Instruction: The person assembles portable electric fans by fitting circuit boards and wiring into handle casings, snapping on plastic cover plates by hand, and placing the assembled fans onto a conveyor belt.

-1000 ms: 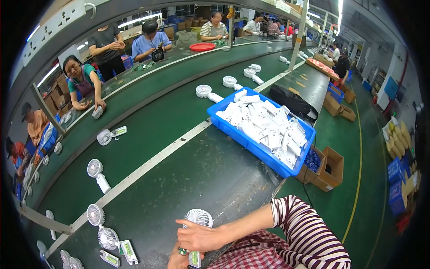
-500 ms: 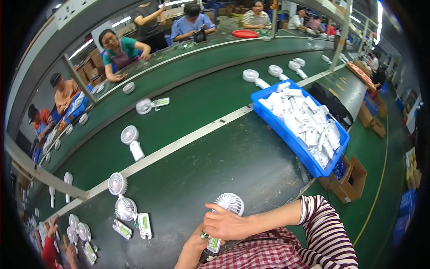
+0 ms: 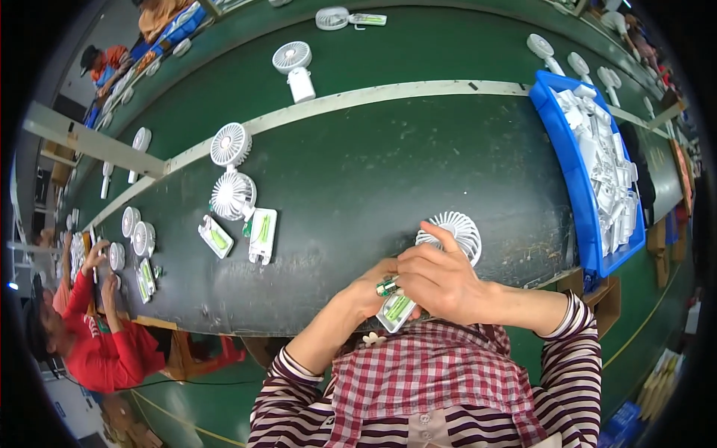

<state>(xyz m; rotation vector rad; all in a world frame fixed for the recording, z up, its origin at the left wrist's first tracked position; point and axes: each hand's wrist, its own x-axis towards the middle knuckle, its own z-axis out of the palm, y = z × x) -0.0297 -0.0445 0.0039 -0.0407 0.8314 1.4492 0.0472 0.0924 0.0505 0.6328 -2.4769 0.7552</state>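
Observation:
A white handheld fan lies at the table's near edge, its round grille head [image 3: 464, 231] pointing away from me. Its handle [image 3: 396, 310] is uncovered, and light-green parts show inside. My left hand [image 3: 367, 293] curls round the handle area from the left, beside a small green circuit board [image 3: 387, 287]. Bent over the same fan from the right is my right hand [image 3: 442, 282], with its index finger reaching onto the grille. The right hand hides the fan's neck and the fingertips of both hands. Farther left lie two more fans [image 3: 233, 196] with opened handles [image 3: 263, 233].
A blue bin [image 3: 585, 201] of white plastic handle pieces stands on the right. Beyond a pale rail [image 3: 388, 91] runs a green belt [image 3: 426, 56] carrying several fans. A co-worker in red [image 3: 112, 347] handles fans at the left. A cardboard box [image 3: 603, 302] sits below the bin.
My view has tilted down and to the left, so the bin and belt sit differently in it. Both hands stay on the same fan; the right fingers have shifted slightly near the circuit board.

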